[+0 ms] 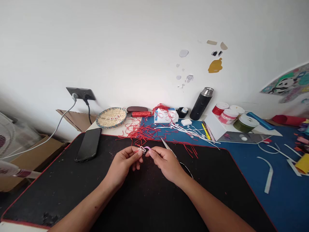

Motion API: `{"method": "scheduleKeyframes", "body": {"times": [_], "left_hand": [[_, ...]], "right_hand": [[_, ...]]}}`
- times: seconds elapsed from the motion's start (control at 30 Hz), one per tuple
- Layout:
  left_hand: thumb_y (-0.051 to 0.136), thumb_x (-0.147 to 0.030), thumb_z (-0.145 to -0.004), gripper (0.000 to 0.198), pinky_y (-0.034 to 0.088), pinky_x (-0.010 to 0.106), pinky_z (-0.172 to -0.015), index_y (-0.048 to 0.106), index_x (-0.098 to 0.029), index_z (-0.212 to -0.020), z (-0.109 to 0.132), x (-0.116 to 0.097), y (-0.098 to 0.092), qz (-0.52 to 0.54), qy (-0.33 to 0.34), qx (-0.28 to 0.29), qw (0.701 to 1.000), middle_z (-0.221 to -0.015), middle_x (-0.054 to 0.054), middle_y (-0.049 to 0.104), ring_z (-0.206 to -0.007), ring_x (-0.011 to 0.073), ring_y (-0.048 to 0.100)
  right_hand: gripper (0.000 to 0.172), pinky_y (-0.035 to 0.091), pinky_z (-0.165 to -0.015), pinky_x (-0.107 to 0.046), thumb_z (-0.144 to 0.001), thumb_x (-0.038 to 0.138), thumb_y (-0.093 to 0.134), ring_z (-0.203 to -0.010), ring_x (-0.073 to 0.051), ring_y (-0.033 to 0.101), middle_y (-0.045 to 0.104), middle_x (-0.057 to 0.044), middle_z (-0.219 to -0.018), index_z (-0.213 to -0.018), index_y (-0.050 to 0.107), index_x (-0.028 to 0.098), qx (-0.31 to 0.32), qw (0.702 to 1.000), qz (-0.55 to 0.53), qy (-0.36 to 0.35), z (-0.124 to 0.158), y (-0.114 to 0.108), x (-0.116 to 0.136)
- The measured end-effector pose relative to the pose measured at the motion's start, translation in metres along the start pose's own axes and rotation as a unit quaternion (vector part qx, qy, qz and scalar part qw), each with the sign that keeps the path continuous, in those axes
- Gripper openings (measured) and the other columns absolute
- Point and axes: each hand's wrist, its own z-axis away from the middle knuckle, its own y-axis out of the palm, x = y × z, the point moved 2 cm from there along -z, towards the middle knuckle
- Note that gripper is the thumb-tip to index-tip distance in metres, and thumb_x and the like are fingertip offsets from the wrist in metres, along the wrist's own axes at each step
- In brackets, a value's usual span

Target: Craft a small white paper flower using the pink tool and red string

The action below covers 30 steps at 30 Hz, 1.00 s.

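Above the black mat, my left hand pinches a small looped piece of white cord between thumb and fingertips. Close beside it, my right hand has its thumb and forefinger closed on a thin purple strip. The strip curves across to the white loops, and whether the two are joined is too small to tell. A pointed metal blade shows just behind my right hand, with its rear part hidden. Loose red cords lie scattered beyond both hands.
A black phone lies at the mat's left. Along the wall stand a woven basket, a red thread spool, a tissue pack and a black flask. White cords and paint jars are at the right.
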Motion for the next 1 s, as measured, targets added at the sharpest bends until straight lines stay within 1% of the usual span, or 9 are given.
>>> {"method": "scheduleKeyframes", "body": {"times": [0.17, 0.43, 0.77, 1.0], "left_hand": [[0.086, -0.049, -0.080, 0.037, 0.037, 0.020, -0.047, 0.071, -0.016, -0.077, -0.0010, -0.0002, 0.0002, -0.002, 0.002, -0.003, 1.000, -0.067, -0.001, 0.067, -0.049, 0.0087, 0.053], [0.087, -0.050, -0.078, 0.038, 0.038, 0.020, -0.047, 0.070, -0.016, -0.077, -0.0003, 0.0005, 0.0004, -0.006, 0.000, -0.005, 1.000, -0.066, -0.001, 0.067, -0.049, 0.0091, 0.054], [0.087, -0.051, -0.077, 0.039, 0.037, 0.020, -0.046, 0.071, -0.016, -0.077, -0.0011, 0.0003, 0.0003, -0.016, 0.005, -0.004, 1.000, -0.065, -0.001, 0.069, -0.048, 0.0084, 0.054], [0.087, -0.051, -0.077, 0.038, 0.037, 0.020, -0.046, 0.071, -0.016, -0.075, -0.0006, 0.0001, -0.0004, -0.030, 0.011, -0.006, 0.999, -0.064, 0.000, 0.069, -0.048, 0.0091, 0.054]], "right_hand": [[0.041, 0.033, -0.058, -0.026, -0.105, 0.050, 0.051, -0.058, -0.013, 0.041, 0.045, 0.004, -0.064, -0.096, 0.075, 0.018, -0.003, 1.000, 0.012, -0.006, 0.0006, -0.0001, 0.0013], [0.039, 0.036, -0.063, -0.027, -0.105, 0.047, 0.051, -0.062, -0.014, 0.045, 0.051, 0.002, -0.069, -0.096, 0.075, 0.019, -0.006, 1.000, 0.027, -0.011, 0.0013, -0.0010, 0.0033], [0.035, 0.037, -0.065, -0.027, -0.106, 0.042, 0.050, -0.063, -0.013, 0.045, 0.050, 0.003, -0.068, -0.093, 0.074, 0.019, -0.002, 0.998, 0.063, -0.024, 0.0011, -0.0015, 0.0047], [0.034, 0.038, -0.067, -0.028, -0.106, 0.041, 0.051, -0.060, -0.013, 0.042, 0.047, 0.005, -0.065, -0.094, 0.074, 0.019, 0.005, 0.998, 0.061, -0.024, 0.0012, -0.0012, 0.0032]]}}
